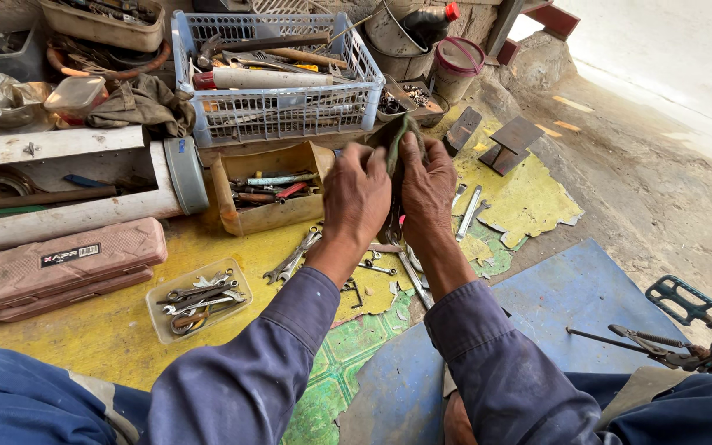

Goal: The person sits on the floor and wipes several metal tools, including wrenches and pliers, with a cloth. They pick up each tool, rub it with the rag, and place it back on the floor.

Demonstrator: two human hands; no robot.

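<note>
My left hand (357,194) and my right hand (428,189) are raised together over the yellow floor, both gripping a dark green rag (395,137). The rag is wrapped around a metal tool (394,224) whose lower end pokes out between my palms; what kind of tool it is I cannot tell. Both arms wear dark blue sleeves. Under the hands lie several loose wrenches (294,258) and another wrench (469,212) to the right.
A blue plastic basket (278,115) full of tools stands behind. A cardboard box (267,216) of small tools, a clear tray (198,302) of wrenches and pink cases (63,264) lie left. A bicycle pedal (679,297) is at right, on a blue mat (574,301).
</note>
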